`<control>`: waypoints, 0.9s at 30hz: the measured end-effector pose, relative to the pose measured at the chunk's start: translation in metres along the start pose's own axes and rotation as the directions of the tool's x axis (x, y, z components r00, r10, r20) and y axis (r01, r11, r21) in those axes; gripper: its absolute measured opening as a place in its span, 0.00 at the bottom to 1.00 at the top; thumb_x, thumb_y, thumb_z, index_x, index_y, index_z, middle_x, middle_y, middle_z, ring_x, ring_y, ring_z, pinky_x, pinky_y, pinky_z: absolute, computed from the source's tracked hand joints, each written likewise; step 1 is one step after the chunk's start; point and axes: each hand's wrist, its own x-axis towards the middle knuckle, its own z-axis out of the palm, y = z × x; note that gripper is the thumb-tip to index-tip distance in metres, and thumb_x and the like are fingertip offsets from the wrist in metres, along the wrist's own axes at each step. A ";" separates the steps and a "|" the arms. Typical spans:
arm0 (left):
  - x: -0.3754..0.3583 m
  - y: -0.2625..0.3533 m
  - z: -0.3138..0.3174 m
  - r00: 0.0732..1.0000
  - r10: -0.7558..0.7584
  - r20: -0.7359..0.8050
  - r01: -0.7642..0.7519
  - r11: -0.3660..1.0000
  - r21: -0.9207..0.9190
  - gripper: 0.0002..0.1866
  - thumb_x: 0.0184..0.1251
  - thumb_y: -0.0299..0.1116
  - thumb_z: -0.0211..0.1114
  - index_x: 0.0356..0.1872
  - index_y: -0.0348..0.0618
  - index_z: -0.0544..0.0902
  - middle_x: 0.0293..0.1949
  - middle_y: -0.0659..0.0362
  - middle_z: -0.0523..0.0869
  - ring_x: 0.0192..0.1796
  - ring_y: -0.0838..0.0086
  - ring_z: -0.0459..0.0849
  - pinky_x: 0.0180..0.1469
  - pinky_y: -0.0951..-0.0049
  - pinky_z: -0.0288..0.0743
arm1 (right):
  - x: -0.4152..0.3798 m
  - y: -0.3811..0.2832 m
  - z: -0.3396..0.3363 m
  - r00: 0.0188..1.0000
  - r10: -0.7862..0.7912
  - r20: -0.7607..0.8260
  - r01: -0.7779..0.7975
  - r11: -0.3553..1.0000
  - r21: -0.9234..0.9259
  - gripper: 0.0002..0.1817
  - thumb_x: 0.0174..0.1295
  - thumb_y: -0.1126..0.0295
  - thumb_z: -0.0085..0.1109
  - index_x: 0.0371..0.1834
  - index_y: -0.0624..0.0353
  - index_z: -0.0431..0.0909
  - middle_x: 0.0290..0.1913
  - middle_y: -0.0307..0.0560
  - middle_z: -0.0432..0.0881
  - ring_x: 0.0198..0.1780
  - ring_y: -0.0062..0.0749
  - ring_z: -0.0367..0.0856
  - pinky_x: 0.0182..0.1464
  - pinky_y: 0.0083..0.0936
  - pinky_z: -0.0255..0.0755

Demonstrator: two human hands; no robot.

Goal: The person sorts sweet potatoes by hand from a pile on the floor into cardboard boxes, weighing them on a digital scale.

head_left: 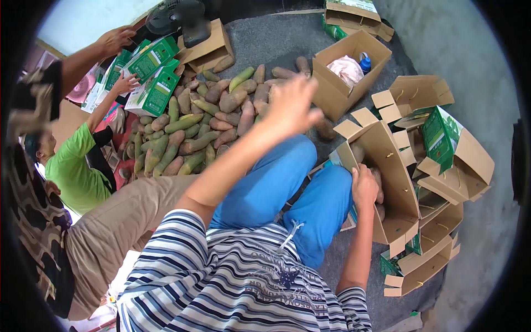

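My left hand [293,106], blurred by motion, is raised over the right side of a pile of long green and reddish-brown tubers [191,123]. Its thumb stands apart from the fingers, and nothing shows between them. My right hand [364,187] grips the near side of an open cardboard box [395,174] beside my right knee. Some tubers [380,195] lie inside this box, partly hidden by the hand and the box wall.
A box [337,99] ahead holds a pink cloth and a blue bottle. Open boxes [442,238] crowd the right side by the wall. At left, a person in green [74,171] reaches to green boxes [155,91]; another person in camouflage [41,221] is nearer. A fan [163,19] stands behind.
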 end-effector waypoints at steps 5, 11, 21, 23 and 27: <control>-0.039 0.036 0.035 0.995 0.099 0.027 -0.095 0.989 -0.114 0.37 0.56 0.43 0.70 0.64 0.38 0.67 0.64 0.40 0.67 0.66 0.47 0.66 0.67 0.51 0.59 | 0.000 -0.001 0.001 1.000 0.006 0.004 -0.006 1.000 0.007 0.14 0.69 0.60 0.50 0.47 0.58 0.76 0.40 0.54 0.82 0.42 0.51 0.81 0.43 0.44 0.74; -0.056 0.033 0.045 0.992 0.101 0.070 -0.096 0.993 -0.063 0.36 0.56 0.43 0.70 0.64 0.38 0.67 0.65 0.41 0.67 0.66 0.48 0.66 0.67 0.51 0.58 | -0.001 0.002 0.005 1.000 -0.008 -0.021 0.008 1.000 0.006 0.14 0.69 0.59 0.50 0.46 0.57 0.76 0.39 0.53 0.82 0.41 0.52 0.81 0.42 0.45 0.74; -0.062 0.041 0.031 0.979 0.078 0.190 -0.081 0.997 0.007 0.36 0.58 0.43 0.68 0.65 0.38 0.67 0.66 0.41 0.65 0.68 0.50 0.64 0.68 0.49 0.57 | -0.001 0.000 0.003 0.999 -0.027 -0.028 0.027 1.000 0.001 0.14 0.70 0.59 0.48 0.46 0.58 0.76 0.40 0.53 0.82 0.41 0.52 0.81 0.41 0.45 0.74; -0.060 0.047 0.026 0.979 0.097 0.179 -0.098 0.995 -0.002 0.36 0.58 0.43 0.68 0.65 0.37 0.67 0.66 0.41 0.66 0.68 0.50 0.64 0.68 0.50 0.57 | -0.001 0.000 0.001 1.000 -0.016 -0.022 0.016 1.000 0.001 0.14 0.70 0.59 0.48 0.46 0.57 0.76 0.40 0.53 0.82 0.41 0.51 0.81 0.41 0.44 0.74; -0.057 0.051 0.024 0.984 0.123 0.126 -0.120 0.992 -0.031 0.36 0.58 0.43 0.68 0.65 0.37 0.67 0.65 0.41 0.66 0.68 0.50 0.65 0.68 0.50 0.57 | -0.002 0.001 0.003 0.999 -0.036 -0.040 0.037 0.999 0.010 0.14 0.70 0.59 0.48 0.46 0.57 0.76 0.39 0.53 0.82 0.41 0.51 0.81 0.41 0.44 0.74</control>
